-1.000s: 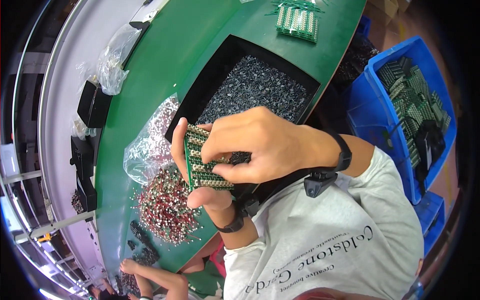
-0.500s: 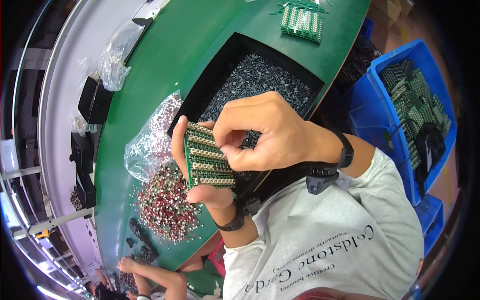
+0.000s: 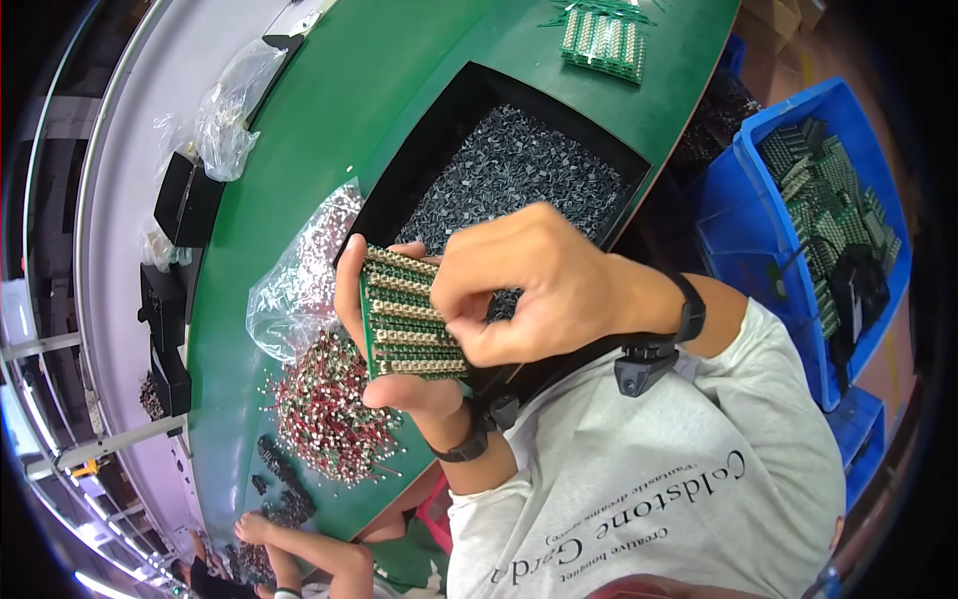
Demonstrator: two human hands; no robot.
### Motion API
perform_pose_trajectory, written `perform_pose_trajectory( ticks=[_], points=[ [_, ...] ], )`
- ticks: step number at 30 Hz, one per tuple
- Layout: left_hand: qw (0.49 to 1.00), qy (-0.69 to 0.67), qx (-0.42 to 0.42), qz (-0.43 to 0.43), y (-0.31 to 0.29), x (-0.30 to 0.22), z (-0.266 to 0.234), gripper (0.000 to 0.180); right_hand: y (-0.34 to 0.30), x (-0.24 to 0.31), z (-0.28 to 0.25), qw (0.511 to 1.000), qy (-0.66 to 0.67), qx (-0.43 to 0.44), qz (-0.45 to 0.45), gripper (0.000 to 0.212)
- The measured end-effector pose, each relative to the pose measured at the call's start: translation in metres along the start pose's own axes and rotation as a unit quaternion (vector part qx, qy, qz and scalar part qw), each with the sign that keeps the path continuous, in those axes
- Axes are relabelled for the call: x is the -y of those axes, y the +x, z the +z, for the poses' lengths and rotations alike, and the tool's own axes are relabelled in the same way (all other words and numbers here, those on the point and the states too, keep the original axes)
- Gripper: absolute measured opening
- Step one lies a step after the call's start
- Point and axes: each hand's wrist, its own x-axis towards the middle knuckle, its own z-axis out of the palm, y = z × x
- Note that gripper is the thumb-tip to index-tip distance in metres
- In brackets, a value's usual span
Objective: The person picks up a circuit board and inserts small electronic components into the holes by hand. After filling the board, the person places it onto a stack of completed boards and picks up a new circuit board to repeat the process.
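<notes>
A green circuit board panel (image 3: 409, 317) with rows of small cream connectors stands tilted in my left hand (image 3: 424, 394). The thumb presses its lower edge, and the fingers wrap behind its far side. At the panel's right edge, my right hand (image 3: 544, 285) has thumb and index finger pinched together against the connector rows. Whatever is between those fingertips is hidden. Beneath and beyond my hands is a black tray (image 3: 424, 160) holding a heap of small dark grey pieces (image 3: 524, 165).
Left of my hands lie a clear plastic bag (image 3: 294, 299) and a pile of red-and-white wired connectors (image 3: 334, 409). More panels (image 3: 604, 48) are stacked at the table's far end. A blue bin (image 3: 733, 190) of boards stands right. Another person's arm (image 3: 314, 549) reaches in lower left.
The panel and my left hand have shifted slightly left. My right hand has dropped a little toward me, still pinched at the panel's edge.
</notes>
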Motion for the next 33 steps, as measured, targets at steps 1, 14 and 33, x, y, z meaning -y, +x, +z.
perform_pose_trajectory(
  ticks=[1, 14, 33],
  points=[
    [1.000, -0.025, -0.009, 0.002, 0.000, 0.001, 0.000, 0.125, 0.001, 0.000, -0.005, 0.999, 0.003, -0.002, 0.033, 0.014],
    [1.000, 0.027, -0.001, 0.013, 0.002, -0.002, 0.006, 0.125, -0.009, -0.005, 0.011, 1.000, 0.000, 0.029, -0.007, 0.017],
    [0.999, -0.041, -0.005, 0.025, 0.001, 0.000, 0.004, 0.125, -0.013, -0.005, 0.009, 0.999, -0.008, 0.039, -0.006, 0.017]
  ],
)
